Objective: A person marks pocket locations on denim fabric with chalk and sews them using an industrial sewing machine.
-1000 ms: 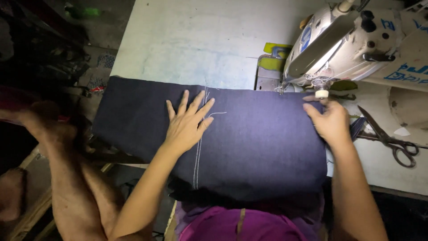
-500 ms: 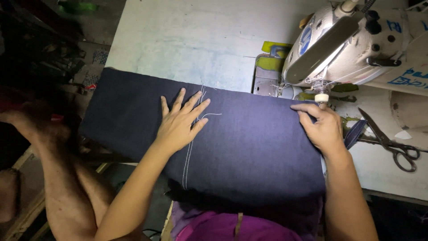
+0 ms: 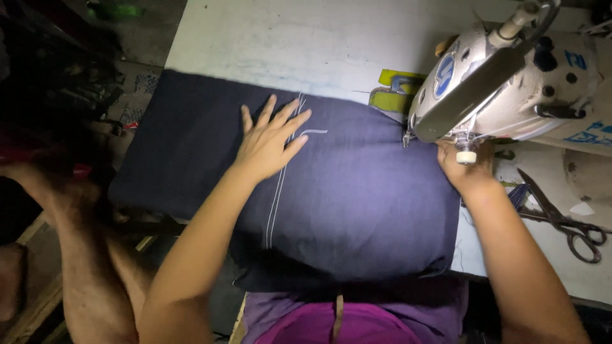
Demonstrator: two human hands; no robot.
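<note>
A dark navy piece of fabric [image 3: 357, 204] with a double line of white stitching lies across the white sewing table [image 3: 287, 44]. My left hand [image 3: 271, 137] rests flat on it, fingers spread, right beside the stitched seam. My right hand [image 3: 468, 169] presses the cloth's right edge under the head of the white sewing machine [image 3: 510, 83], near the needle; its fingers are partly hidden by the machine.
Black scissors [image 3: 564, 220] lie on the table to the right of my right arm. A yellow-green object [image 3: 392, 89] sits behind the machine's needle area. Another person's bare leg [image 3: 83, 255] is at the left, below the table edge.
The cloth has slid to the right, toward the machine. My right hand has moved in under the machine head, and my left hand went along with the fabric.
</note>
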